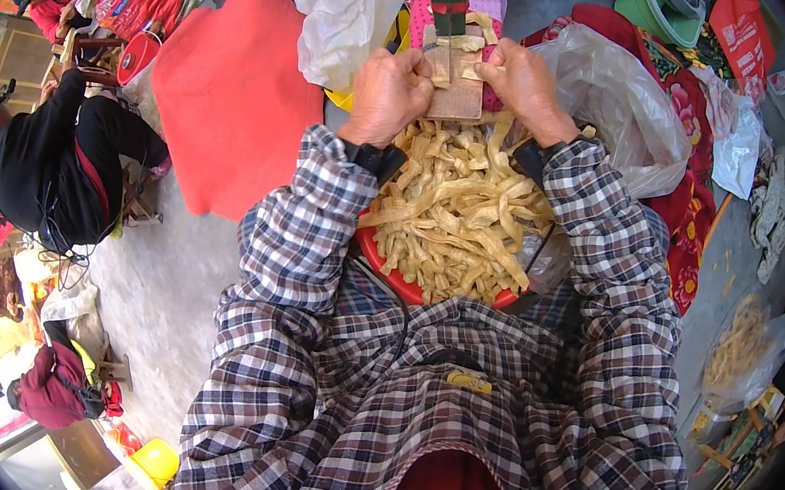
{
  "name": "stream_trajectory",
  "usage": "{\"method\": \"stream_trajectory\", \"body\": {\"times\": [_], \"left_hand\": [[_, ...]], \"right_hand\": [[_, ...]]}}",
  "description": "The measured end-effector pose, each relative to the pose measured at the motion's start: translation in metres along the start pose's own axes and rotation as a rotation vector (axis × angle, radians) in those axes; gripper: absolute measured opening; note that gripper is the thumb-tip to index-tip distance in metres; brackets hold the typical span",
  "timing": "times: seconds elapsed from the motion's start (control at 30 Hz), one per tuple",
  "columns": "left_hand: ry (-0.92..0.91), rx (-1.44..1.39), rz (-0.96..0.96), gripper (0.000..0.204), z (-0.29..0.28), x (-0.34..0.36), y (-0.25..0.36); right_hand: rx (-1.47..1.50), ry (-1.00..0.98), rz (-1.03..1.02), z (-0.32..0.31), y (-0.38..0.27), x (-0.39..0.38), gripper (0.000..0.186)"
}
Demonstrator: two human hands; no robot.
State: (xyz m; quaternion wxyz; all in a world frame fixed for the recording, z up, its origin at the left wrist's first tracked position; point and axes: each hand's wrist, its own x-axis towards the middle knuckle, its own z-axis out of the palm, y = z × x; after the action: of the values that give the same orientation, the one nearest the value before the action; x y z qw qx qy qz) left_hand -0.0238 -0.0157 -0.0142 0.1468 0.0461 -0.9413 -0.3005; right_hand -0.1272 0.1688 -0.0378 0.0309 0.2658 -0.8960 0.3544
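Note:
My left hand (387,96) is closed, its fingertips pinching the end of a flat, pale yellow strip (439,69) on a wooden board (455,107). From the other side, my right hand (530,93) closes thumb and finger at the board's right edge, by another short piece of pale strip (470,69); its exact hold is partly hidden. A dark green and red band (446,9) lies across the board farther up. Below both hands, a heap of wrinkled pale yellow strips (462,205) fills a red basin (392,283) at my lap.
An orange-red sheet (232,105) and a whitish plastic bag (348,16) lie to the left. On the right are a clear plastic bag (605,100), red flowered cloth (683,219) and a green tub (659,14). Several people sit along the left, one in black (52,156).

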Motion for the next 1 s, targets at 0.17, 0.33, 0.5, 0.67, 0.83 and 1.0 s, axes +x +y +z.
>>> {"method": "stream_trajectory", "body": {"times": [0.17,0.33,0.5,0.67,0.83,1.0], "left_hand": [[-0.215,-0.441,0.072,0.037,-0.004,-0.014,0.009],[-0.012,-0.379,0.195,0.018,0.004,-0.009,0.012],[0.183,-0.271,0.039,0.016,-0.01,-0.004,-0.005],[0.138,-0.148,-0.011,0.012,-0.013,-0.003,0.001],[-0.006,-0.249,0.301,0.008,0.0,-0.013,0.028],[0.227,-0.066,0.353,0.011,-0.012,-0.008,0.027]], "right_hand": [[0.479,-0.211,0.018,-0.006,0.0,0.0,0.03],[0.749,-0.328,-0.12,-0.014,-0.023,-0.006,0.031],[0.654,-0.549,0.131,-0.047,-0.03,-0.004,0.034],[1.133,-0.436,0.098,-0.064,-0.031,-0.001,0.03],[0.924,-0.185,-0.092,-0.039,-0.044,-0.008,0.034],[0.568,-0.369,-0.179,-0.023,-0.04,-0.014,0.034]]}}
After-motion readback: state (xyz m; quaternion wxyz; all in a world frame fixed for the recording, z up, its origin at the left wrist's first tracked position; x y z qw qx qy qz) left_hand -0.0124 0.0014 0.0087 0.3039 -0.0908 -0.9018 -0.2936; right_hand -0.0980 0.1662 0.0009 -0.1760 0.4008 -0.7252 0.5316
